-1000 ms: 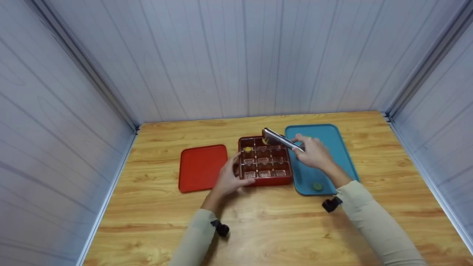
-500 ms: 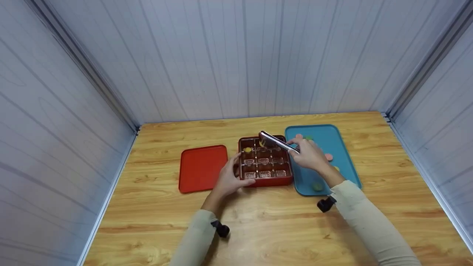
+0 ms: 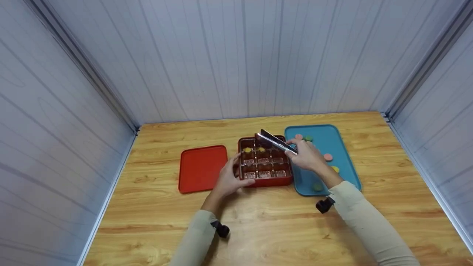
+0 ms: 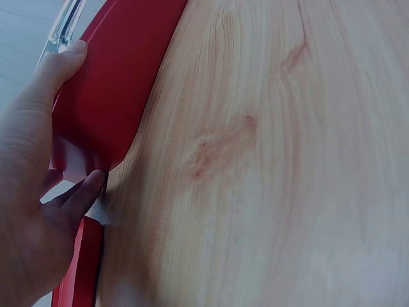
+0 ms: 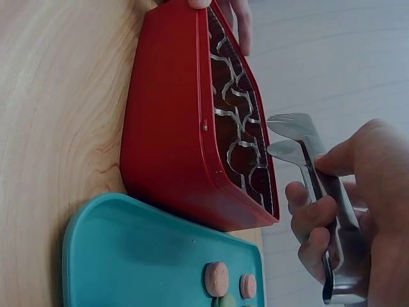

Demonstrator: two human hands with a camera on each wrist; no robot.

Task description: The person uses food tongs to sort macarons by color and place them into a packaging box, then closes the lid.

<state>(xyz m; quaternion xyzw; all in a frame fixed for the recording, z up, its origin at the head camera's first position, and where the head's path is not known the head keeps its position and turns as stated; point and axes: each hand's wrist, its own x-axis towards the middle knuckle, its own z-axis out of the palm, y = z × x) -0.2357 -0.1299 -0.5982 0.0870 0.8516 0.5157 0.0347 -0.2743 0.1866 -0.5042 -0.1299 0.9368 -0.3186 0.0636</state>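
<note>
The red box point(image 3: 273, 181) holds a clear divided insert. My left hand point(image 3: 227, 180) grips its front left corner; in the left wrist view the thumb lies at the rim and the fingers against the side. Metal serving tongs point(image 3: 273, 141) are in my right hand point(image 3: 307, 156), pinched between thumb and fingers, tips over the box's back row. In the right wrist view the tongs point(image 5: 339, 198) show a forked end and a spoon-like end, apart with nothing between them. One yellow macaron point(image 3: 247, 150) sits in the back left compartment, another yellow macaron point(image 3: 261, 149) in the back middle one.
To the right lies a blue tray point(image 3: 305, 179) with pink macarons point(image 3: 328, 157), a yellow macaron point(image 3: 335, 169) and green macarons point(image 3: 317, 187). A flat red lid point(image 3: 203, 168) lies left of the box. Pale panels point(image 3: 236, 59) enclose the wooden table point(image 3: 266, 229).
The tongs moved left and slightly down, then parted and let go of the yellow macaron in the back middle compartment. My left hand stays on the box.
</note>
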